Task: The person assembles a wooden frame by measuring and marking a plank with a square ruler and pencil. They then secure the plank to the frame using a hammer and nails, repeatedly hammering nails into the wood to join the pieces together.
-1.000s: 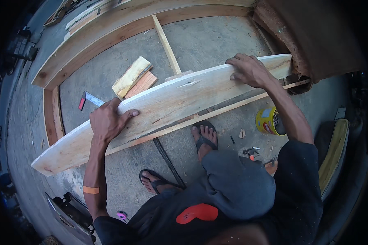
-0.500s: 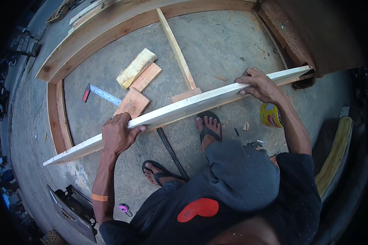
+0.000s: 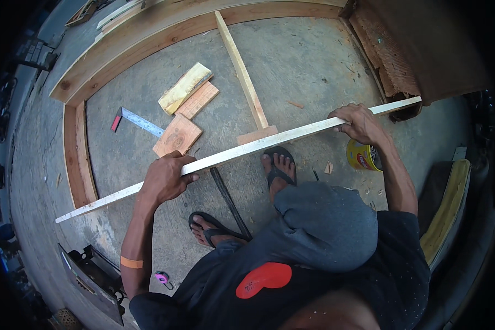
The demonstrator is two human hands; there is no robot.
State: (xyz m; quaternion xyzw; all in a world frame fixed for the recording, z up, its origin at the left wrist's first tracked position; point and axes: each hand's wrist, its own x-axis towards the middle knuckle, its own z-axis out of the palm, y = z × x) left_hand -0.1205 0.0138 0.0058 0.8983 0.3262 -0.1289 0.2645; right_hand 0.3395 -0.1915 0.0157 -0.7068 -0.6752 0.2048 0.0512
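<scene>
Head view: left hand [image 3: 168, 177], right hand [image 3: 361, 124] wide apart atop pale board [image 3: 258, 145].

Black shirt [image 3: 308, 283], grey trousers [image 3: 327, 228], flip-flops [image 3: 219, 232]

The shirt is black and loose, with short, wide sleeves [image 3: 404, 231] and a few pale specks on the cloth. A red, rounded, heart-like print [image 3: 264, 279] sits on its front; the small dark marks inside are too fine to make out. An orange-tan strip [image 3: 132, 263], like a plaster, crosses the left forearm. The trousers are plain blue-grey, creased at the knee. The flip-flops are black, with V-shaped straps.
</scene>
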